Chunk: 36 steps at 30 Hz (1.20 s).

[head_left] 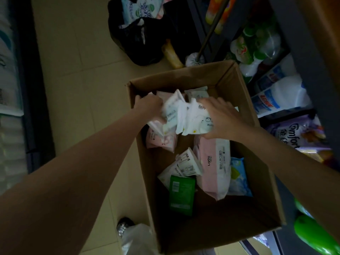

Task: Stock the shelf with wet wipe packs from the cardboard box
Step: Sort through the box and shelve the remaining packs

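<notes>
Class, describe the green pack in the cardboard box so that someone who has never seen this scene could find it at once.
Start at the open cardboard box on the tiled floor. Look toward its near end, below the two hands, to the loose packs on its bottom. The green pack lies left of the long pink pack, and it is the only dark green one among white, pink and blue neighbours.

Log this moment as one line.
stage: gathering | left hand: grips packs | right hand: grips packs | place: box

Open brown cardboard box (228, 223) on the floor, white wet wipe packs (185, 115) bunched at its twelve o'clock end, pink pack (214, 168) and green pack (182, 194) lying toward six o'clock
</notes>
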Each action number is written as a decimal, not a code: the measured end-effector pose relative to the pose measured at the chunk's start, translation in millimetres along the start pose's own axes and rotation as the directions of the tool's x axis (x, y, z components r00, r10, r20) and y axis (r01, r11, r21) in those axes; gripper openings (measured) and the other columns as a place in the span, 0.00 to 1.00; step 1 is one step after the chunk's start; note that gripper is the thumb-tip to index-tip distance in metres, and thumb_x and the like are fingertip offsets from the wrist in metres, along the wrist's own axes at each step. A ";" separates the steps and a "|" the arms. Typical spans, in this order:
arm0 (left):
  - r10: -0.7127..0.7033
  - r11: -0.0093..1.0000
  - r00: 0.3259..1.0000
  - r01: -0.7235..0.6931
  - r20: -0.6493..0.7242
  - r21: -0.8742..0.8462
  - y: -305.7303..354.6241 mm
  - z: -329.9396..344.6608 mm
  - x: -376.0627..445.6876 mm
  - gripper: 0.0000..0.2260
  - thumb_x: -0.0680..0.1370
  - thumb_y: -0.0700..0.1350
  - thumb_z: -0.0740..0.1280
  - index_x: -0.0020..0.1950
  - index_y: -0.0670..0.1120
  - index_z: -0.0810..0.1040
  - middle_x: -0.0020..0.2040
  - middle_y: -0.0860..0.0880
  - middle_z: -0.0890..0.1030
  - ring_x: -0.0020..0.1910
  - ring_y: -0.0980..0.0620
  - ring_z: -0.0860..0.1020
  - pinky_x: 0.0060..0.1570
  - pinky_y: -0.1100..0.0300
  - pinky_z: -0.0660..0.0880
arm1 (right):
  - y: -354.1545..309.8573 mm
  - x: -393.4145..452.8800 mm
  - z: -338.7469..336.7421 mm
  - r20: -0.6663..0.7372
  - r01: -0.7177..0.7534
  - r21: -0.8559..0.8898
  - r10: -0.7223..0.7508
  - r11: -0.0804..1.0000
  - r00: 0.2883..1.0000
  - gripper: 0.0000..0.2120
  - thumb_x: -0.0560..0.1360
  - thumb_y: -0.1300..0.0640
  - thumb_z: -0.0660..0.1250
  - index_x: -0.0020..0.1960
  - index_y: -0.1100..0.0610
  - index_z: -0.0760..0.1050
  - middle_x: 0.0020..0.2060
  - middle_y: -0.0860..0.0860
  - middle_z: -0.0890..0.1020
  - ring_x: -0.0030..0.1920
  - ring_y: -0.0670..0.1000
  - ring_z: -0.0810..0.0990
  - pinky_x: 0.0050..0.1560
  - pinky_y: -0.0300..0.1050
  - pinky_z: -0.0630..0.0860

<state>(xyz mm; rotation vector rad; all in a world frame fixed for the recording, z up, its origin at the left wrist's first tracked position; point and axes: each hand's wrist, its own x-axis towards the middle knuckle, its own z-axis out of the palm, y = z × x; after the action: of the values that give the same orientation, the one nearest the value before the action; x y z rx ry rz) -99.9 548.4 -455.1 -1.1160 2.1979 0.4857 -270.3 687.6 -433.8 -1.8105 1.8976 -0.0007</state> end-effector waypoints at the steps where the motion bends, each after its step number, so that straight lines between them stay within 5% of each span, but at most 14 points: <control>1: 0.035 0.999 0.999 -0.035 0.012 -0.033 4.4 1.4 -5.5 0.22 0.71 0.57 0.70 0.57 0.43 0.75 0.59 0.45 0.75 0.64 0.44 0.70 0.64 0.48 0.62 | -3.7 0.5 -4.4 -0.028 0.059 -0.078 -0.061 0.995 0.998 0.44 0.61 0.47 0.75 0.71 0.53 0.58 0.62 0.54 0.69 0.60 0.57 0.67 0.55 0.48 0.63; 4: 0.155 0.911 0.981 -0.097 0.116 -0.401 6.1 2.1 -26.6 0.15 0.73 0.51 0.68 0.54 0.41 0.77 0.55 0.43 0.78 0.60 0.44 0.74 0.57 0.54 0.69 | -19.7 -2.9 -24.9 -0.061 0.221 -0.241 -0.242 0.945 0.968 0.39 0.59 0.43 0.73 0.64 0.50 0.59 0.54 0.54 0.74 0.53 0.57 0.71 0.50 0.49 0.65; 7: 0.329 0.470 0.915 0.058 0.236 -0.881 -18.9 -15.7 -66.2 0.18 0.72 0.45 0.68 0.60 0.45 0.72 0.55 0.45 0.76 0.54 0.48 0.76 0.58 0.53 0.71 | -49.8 -6.4 -49.7 -0.037 0.331 -0.376 -0.371 0.865 0.928 0.39 0.58 0.42 0.73 0.64 0.53 0.62 0.51 0.54 0.75 0.49 0.56 0.74 0.50 0.51 0.70; 9: 0.364 0.340 0.901 0.109 0.237 -0.934 -46.5 -35.6 -96.9 0.09 0.78 0.38 0.62 0.57 0.45 0.71 0.51 0.48 0.77 0.49 0.52 0.78 0.54 0.55 0.73 | -83.2 -7.7 -65.5 0.016 0.402 -0.430 -0.439 0.808 0.899 0.40 0.58 0.42 0.73 0.65 0.53 0.61 0.50 0.53 0.75 0.49 0.56 0.74 0.50 0.51 0.70; 12: 0.373 0.359 0.896 0.101 0.242 -0.928 -93.3 -75.2 -152.2 0.10 0.79 0.51 0.58 0.51 0.48 0.75 0.48 0.51 0.81 0.43 0.59 0.81 0.46 0.65 0.78 | -146.7 -2.9 -92.9 0.068 0.479 -0.452 -0.507 0.752 0.859 0.42 0.60 0.42 0.70 0.67 0.51 0.54 0.51 0.53 0.73 0.51 0.56 0.72 0.52 0.49 0.67; 15: 0.377 0.418 0.901 0.042 0.215 -0.908 -147.5 -112.0 -218.6 0.24 0.68 0.63 0.58 0.56 0.51 0.75 0.57 0.50 0.81 0.57 0.54 0.79 0.57 0.60 0.76 | -229.8 1.2 -134.6 0.120 0.500 -0.480 -0.511 0.721 0.851 0.43 0.63 0.43 0.72 0.70 0.49 0.53 0.55 0.51 0.69 0.54 0.53 0.69 0.56 0.47 0.65; 19: 0.339 0.398 0.932 -0.021 0.126 -0.917 -223.8 -145.6 -323.3 0.31 0.66 0.62 0.67 0.64 0.46 0.72 0.63 0.48 0.78 0.63 0.49 0.76 0.65 0.53 0.71 | -362.3 -5.4 -197.8 0.197 0.551 -0.554 -0.545 0.624 0.815 0.42 0.65 0.39 0.71 0.71 0.51 0.55 0.49 0.47 0.63 0.49 0.47 0.62 0.57 0.43 0.65; 22: 0.231 0.383 0.973 -0.091 0.000 -0.919 -290.6 -173.4 -413.7 0.27 0.67 0.49 0.73 0.64 0.45 0.72 0.62 0.47 0.79 0.62 0.49 0.77 0.64 0.54 0.72 | -467.8 -9.9 -249.7 0.182 0.586 -0.614 -0.627 0.530 0.758 0.44 0.62 0.41 0.73 0.71 0.47 0.54 0.49 0.46 0.63 0.50 0.46 0.63 0.60 0.45 0.63; 26: -0.020 0.332 0.969 -0.226 -0.246 -0.916 -378.7 -208.6 -550.4 0.28 0.62 0.49 0.71 0.60 0.42 0.74 0.56 0.46 0.81 0.55 0.51 0.79 0.55 0.60 0.77 | -610.4 -23.1 -322.5 -0.015 0.578 -0.690 -0.807 0.436 0.590 0.39 0.61 0.41 0.73 0.67 0.45 0.62 0.59 0.48 0.66 0.61 0.51 0.64 0.63 0.44 0.60; 30: -0.360 0.203 0.805 -0.426 -0.471 -0.882 -447.5 -216.5 -679.8 0.23 0.68 0.41 0.71 0.62 0.36 0.73 0.55 0.42 0.80 0.50 0.50 0.80 0.47 0.60 0.79 | -740.6 -51.1 -369.4 -0.251 0.482 -0.778 -0.902 0.404 0.351 0.36 0.69 0.48 0.72 0.72 0.44 0.59 0.72 0.54 0.56 0.72 0.59 0.53 0.72 0.54 0.52; 31: -0.442 0.155 0.731 -0.508 -0.519 -0.847 -460.0 -216.6 -707.2 0.17 0.72 0.39 0.68 0.59 0.36 0.74 0.53 0.42 0.81 0.47 0.50 0.81 0.46 0.60 0.80 | -769.6 -60.1 -376.0 -0.367 0.489 -0.720 -0.868 0.493 0.335 0.34 0.72 0.52 0.70 0.73 0.44 0.58 0.74 0.55 0.52 0.73 0.61 0.51 0.72 0.57 0.54; 33: -0.588 0.104 0.551 -0.675 -0.592 -0.731 -475.6 -217.9 -759.9 0.08 0.74 0.37 0.63 0.52 0.41 0.77 0.46 0.46 0.83 0.42 0.53 0.82 0.42 0.61 0.80 | -825.8 -82.4 -383.9 -0.496 0.741 -0.333 -0.777 0.582 0.388 0.28 0.77 0.58 0.62 0.73 0.42 0.57 0.73 0.55 0.57 0.70 0.59 0.60 0.66 0.56 0.65; 34: -0.635 0.137 0.465 -0.718 -0.617 -0.683 -480.0 -220.0 -783.7 0.06 0.75 0.37 0.62 0.50 0.43 0.77 0.45 0.47 0.83 0.42 0.52 0.81 0.42 0.61 0.80 | -851.8 -92.5 -386.4 -0.478 0.870 -0.028 -0.771 0.492 0.421 0.25 0.78 0.59 0.58 0.72 0.42 0.59 0.68 0.55 0.65 0.64 0.56 0.68 0.60 0.52 0.69; 36: -0.672 0.304 0.344 -0.679 -0.656 -0.668 -486.6 -224.8 -824.1 0.05 0.77 0.38 0.62 0.49 0.42 0.77 0.44 0.48 0.83 0.43 0.52 0.81 0.44 0.62 0.80 | -897.4 -106.8 -391.1 -0.436 0.834 0.510 -0.773 0.210 0.461 0.18 0.79 0.57 0.54 0.67 0.45 0.63 0.57 0.52 0.74 0.53 0.52 0.75 0.52 0.48 0.73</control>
<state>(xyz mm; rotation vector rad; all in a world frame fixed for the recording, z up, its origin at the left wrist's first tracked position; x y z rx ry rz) 588.7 626.2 242.1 -2.7111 2.8030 1.8270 424.2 555.1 251.6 -1.9875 0.5261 -1.0362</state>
